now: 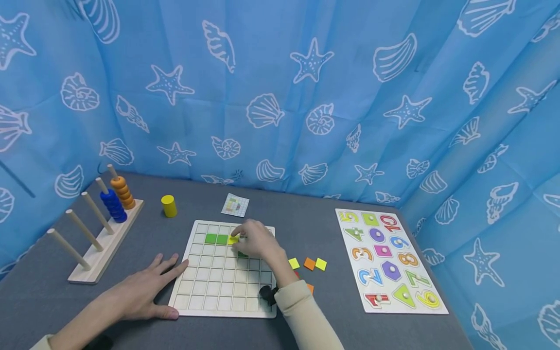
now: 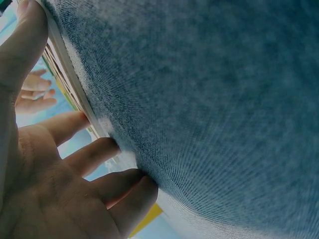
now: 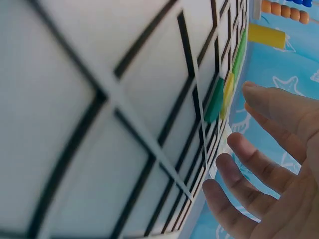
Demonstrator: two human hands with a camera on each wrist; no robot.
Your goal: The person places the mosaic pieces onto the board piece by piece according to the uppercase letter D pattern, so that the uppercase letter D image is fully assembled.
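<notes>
A white square grid board [image 1: 202,287] lies on the table. Two green tiles [image 1: 211,238] sit side by side in an upper row, and a yellow tile [image 1: 233,240] follows them to the right. Below it a dark green tile [image 3: 215,101] is partly covered by my right hand [image 1: 259,241] in the head view. That hand hovers over the board, thumb and index fingertips right at the yellow tile, its other fingers loosely bent. With fingers spread, my left hand [image 1: 142,291] rests on the table, thumb and index finger touching the board's left edge.
Several loose yellow and orange tiles [image 1: 309,264] lie right of the board, partly behind my right arm. A printed pattern card [image 1: 235,205] lies beyond it. Leftward stand a yellow cylinder [image 1: 168,206] and a wooden peg stacker [image 1: 105,238]. A number puzzle [image 1: 389,262] lies far right.
</notes>
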